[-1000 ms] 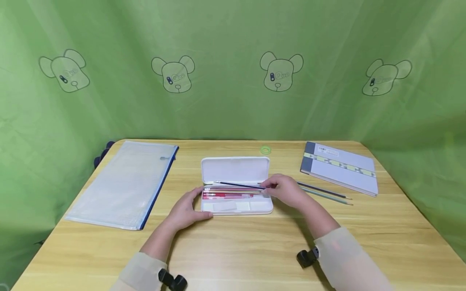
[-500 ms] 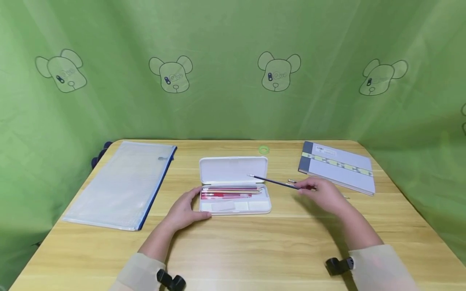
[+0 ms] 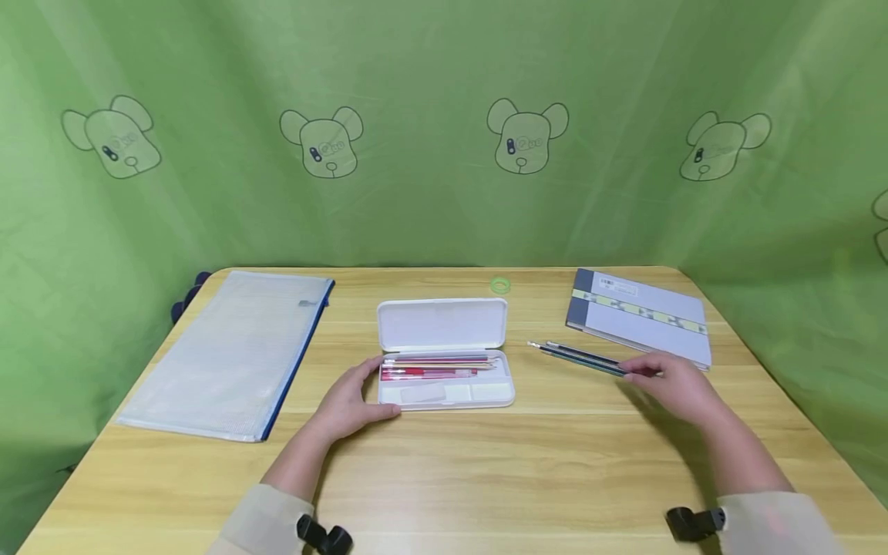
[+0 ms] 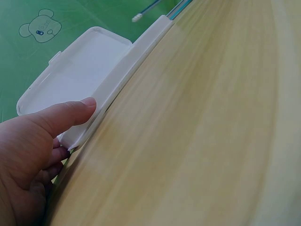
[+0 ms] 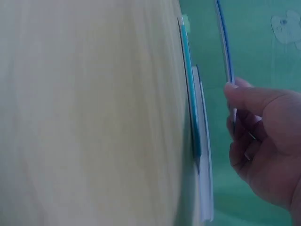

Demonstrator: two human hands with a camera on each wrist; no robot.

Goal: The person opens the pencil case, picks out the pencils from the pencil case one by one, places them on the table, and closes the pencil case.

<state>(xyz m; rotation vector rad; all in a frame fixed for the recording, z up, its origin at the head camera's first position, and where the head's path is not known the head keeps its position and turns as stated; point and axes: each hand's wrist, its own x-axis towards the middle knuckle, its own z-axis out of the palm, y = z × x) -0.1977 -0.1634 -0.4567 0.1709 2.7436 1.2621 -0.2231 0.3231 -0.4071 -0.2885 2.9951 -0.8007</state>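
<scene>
My left hand (image 3: 347, 405) grips the left end of an open white pencil case (image 3: 509, 385), its thumb on the near edge. In the left wrist view the thumb lies over the corner of the pencil case (image 4: 141, 44), with the other fingers curled beyond it. Red pens (image 3: 426, 375) and several pencils (image 3: 444, 361) lie inside, behind a white eraser (image 3: 423, 393). Right of the case, my right hand (image 3: 676, 385) pinches a dark blue pencil (image 5: 225, 42) between thumb and fingers, raised off the table. Below it a teal pencil (image 5: 190, 84) rests on the wood.
A grey-and-white notebook (image 3: 638, 316) lies at the back right, close behind the right hand. At the left is a clear zip pouch (image 3: 229, 354) with a blue edge. A green tape ring (image 3: 500, 285) sits near the table's back edge. Green curtain surrounds the table (image 3: 444, 478).
My right hand has carried the dark blue pencil from above the pencil case rightward, to over the pencils on the table. The left hand has stayed on the case.
</scene>
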